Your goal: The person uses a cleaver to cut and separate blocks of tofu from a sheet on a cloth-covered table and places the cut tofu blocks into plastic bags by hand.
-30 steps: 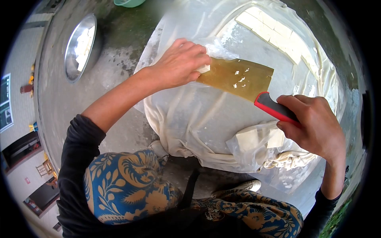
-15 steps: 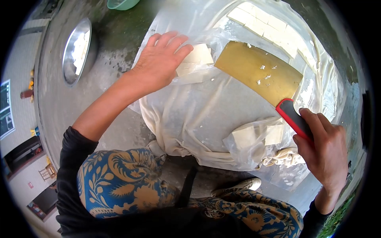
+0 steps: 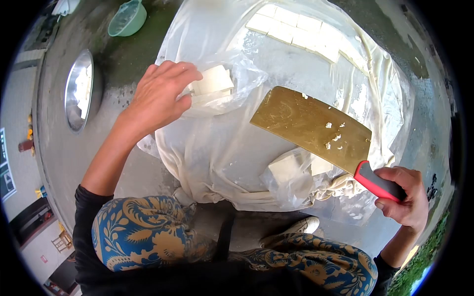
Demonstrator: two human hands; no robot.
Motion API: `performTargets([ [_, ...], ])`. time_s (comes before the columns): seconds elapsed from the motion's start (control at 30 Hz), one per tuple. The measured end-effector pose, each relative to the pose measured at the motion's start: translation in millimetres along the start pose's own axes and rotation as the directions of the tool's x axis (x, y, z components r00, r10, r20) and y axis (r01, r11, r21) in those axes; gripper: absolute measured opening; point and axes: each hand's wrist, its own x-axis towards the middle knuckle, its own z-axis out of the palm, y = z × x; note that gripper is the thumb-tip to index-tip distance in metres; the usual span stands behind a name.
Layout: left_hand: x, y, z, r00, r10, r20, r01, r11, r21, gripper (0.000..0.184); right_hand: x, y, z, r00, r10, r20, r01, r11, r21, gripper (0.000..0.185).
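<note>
My right hand point(image 3: 405, 197) is closed round the red and grey handle of a wide cleaver point(image 3: 316, 129). The blade is level over the cloth, with white crumbs stuck to it. My left hand point(image 3: 160, 96) is at the left edge of a clear plastic bag point(image 3: 247, 74), thumb apart from the bent fingers. White tofu-like blocks point(image 3: 212, 81) lie in that bag; whether my fingertips touch it I cannot tell. Nearer me, another plastic bag point(image 3: 289, 185) holds more pale blocks point(image 3: 286, 167), partly hidden under the blade.
Rows of cut white blocks point(image 3: 296, 32) lie at the far side of the cloth-covered round surface point(image 3: 212, 148). Cloth point(image 3: 335, 190) bunches along its near edge. On the ground to the left stand a metal basin point(image 3: 79, 91) and a green basin point(image 3: 127, 19).
My left hand has drawn back left and down from over the blocks, uncovering them. The cleaver in my right hand has come down closer to me. The view has shifted slightly.
</note>
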Motion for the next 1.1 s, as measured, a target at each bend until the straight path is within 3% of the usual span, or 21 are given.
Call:
performTargets([
  [0.1,7.4,11.7,-12.8,0.996,0.054,-0.066,-0.055,0.998,-0.019,0.04,-19.6,20.0,4.2,0.988,0.074,-0.137,-0.072,0.997,0.023,0.045],
  [0.13,11.0,17.7,-20.1,0.993,0.055,-0.106,-0.063,0.995,-0.073,0.041,-21.2,17.2,3.4,0.97,0.198,-0.141,-0.197,0.98,0.024,0.041],
  [0.17,13.7,23.5,-27.8,0.988,0.05,-0.143,-0.068,0.99,-0.126,0.042,-24.3,20.6,5.7,0.966,0.207,-0.152,-0.206,0.978,0.027,0.041],
  [0.23,21.0,38.1,-36.1,0.986,0.065,-0.156,-0.092,0.982,-0.168,0.04,-27.2,35.0,19.3,0.877,0.403,-0.261,-0.402,0.914,0.06,0.038],
  [0.27,24.5,44.1,-37.1,0.981,0.099,-0.168,-0.132,0.971,-0.199,0.039,-28.4,44.6,24.3,0.862,0.422,-0.28,-0.428,0.903,0.04,0.037],
  [0.43,42.1,78.8,-20.4,0.972,0.215,-0.096,-0.234,0.931,-0.281,0.035,-12.1,93.9,57.8,0.835,0.392,-0.387,-0.405,0.913,0.051,0.037],
  [0.5,46.5,96.5,-2.7,0.923,0.385,-0.004,-0.367,0.877,-0.311,0.033,-3.8,107.3,65.0,0.822,0.417,-0.387,-0.416,0.905,0.092,0.035],
  [0.53,50.6,103.8,8.5,0.921,0.391,-0.004,-0.372,0.874,-0.313,0.033,-0.1,113.9,68.5,0.83,0.375,-0.413,-0.39,0.919,0.053,0.035],
  [0.6,63.2,115.1,32.1,0.843,0.513,0.16,-0.439,0.829,-0.346,0.032,6.0,117.5,67.6,0.837,0.35,-0.42,-0.379,0.925,0.015,0.036],
  [0.7,85.3,124.4,63.0,0.809,0.506,0.3,-0.413,0.852,-0.322,0.025,12.4,135.6,77.3,0.854,0.241,-0.461,-0.304,0.95,-0.066,0.037],
  [0.8,107.7,132.0,88.7,0.793,0.499,0.35,-0.409,0.861,-0.3,0.024,16.5,133.9,78.6,0.861,0.256,-0.44,-0.317,0.946,-0.071,0.036],
  [0.97,136.2,161.8,123.4,0.793,0.476,0.379,-0.349,0.866,-0.357,0.034,21.6,139.8,86.0,0.864,0.272,-0.424,-0.309,0.951,-0.021,0.037],
  [1.03,141.3,174.2,129.1,0.802,0.468,0.37,-0.328,0.864,-0.382,0.033,21.3,140.2,84.5,0.867,0.229,-0.442,-0.3,0.949,-0.097,0.038],
  [1.1,146.6,178.7,130.2,0.77,0.468,0.435,-0.387,0.883,-0.266,0.027,15.6,143.2,82.8,0.87,0.227,-0.437,-0.297,0.95,-0.097,0.037],
])
